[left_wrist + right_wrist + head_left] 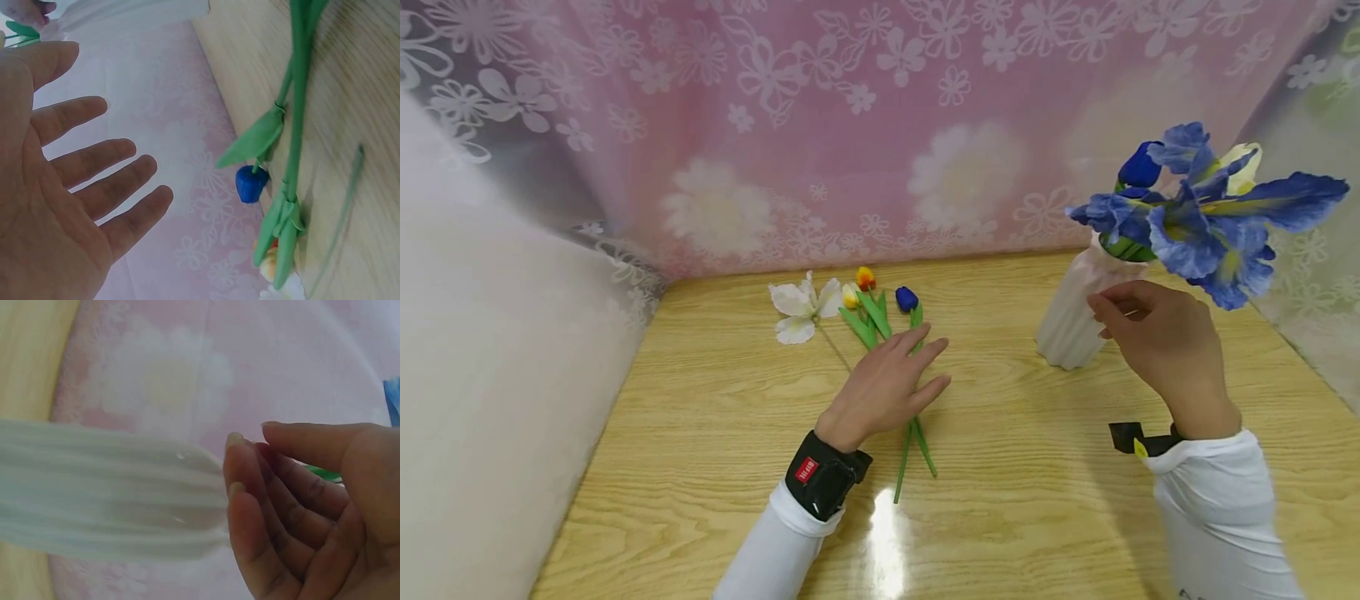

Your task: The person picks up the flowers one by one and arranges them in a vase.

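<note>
My left hand [887,383] hovers with spread fingers over the flowers on the table, its palm bare in the left wrist view. Beneath it lie a blue tulip [907,299], a yellow tulip [850,296], an orange-red tulip [866,277] and a white open-petalled flower [795,310]; the hand hides part of their green stems. My right hand [1172,350] is beside the neck of a white ribbed vase [1067,317], fingers loosely bent, nothing between thumb and fingertips. From the vase rise a large blue iris [1202,217], a blue tulip [1141,166] and a pale yellow bloom [1243,171].
A pink floral curtain [850,150] hangs behind the wooden table [685,467]. Pale cloth [490,333] borders it on the left, and more patterned cloth [1315,275] hangs on the right. The vase leans toward the right in the head view.
</note>
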Available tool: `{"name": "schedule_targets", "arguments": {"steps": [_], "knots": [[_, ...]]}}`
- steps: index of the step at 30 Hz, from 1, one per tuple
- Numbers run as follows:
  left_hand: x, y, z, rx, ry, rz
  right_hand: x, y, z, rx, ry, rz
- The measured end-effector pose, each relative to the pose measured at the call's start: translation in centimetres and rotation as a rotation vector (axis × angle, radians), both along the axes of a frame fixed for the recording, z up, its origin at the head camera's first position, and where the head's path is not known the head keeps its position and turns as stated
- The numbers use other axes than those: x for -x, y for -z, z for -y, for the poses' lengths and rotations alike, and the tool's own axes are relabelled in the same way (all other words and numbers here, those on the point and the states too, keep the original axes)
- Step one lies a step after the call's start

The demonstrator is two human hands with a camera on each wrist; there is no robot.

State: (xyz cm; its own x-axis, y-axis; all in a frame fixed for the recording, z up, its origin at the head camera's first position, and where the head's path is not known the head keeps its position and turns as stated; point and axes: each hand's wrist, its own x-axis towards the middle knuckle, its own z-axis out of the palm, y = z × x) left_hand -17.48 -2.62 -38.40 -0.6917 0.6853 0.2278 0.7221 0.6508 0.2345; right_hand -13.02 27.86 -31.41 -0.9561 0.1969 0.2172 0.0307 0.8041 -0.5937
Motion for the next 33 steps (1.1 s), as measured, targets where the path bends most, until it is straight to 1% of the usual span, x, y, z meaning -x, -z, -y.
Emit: {"name": "schedule_targets", "arguments": {"steps": [3,9,17,20,24,29,33], "knots": [[0.0,0.3,0.5,0.01,-0.018,-0.007,0.4,0.8,0.4,-0.005,-0.033,0.012],[0.0,0.8,1.4,0.009,-0.04,-0.013,1.1,2.2,1.2,0.016,-0.063,0.049],[0.0,1.3,2.8,-0.001,-0.083,0.001,1.9,4.3,3.1,0.007,-0.145,0.033],[-0.1,1.6,3.3,0.01,-0.102,0.005,2.3,5.2,3.9,-0.024,-0.178,0.041],[-0.2,2.0,4.0,0.019,-0.131,0.021,2.9,6.5,5.4,-0.047,-0.228,0.103],[-0.4,2.5,4.9,0.015,-0.151,0.031,3.6,7.8,7.2,-0.028,-0.279,0.194],[-0.6,2.7,5.8,0.027,-0.19,0.052,4.0,8.7,9.0,-0.061,-0.316,0.243]]}}
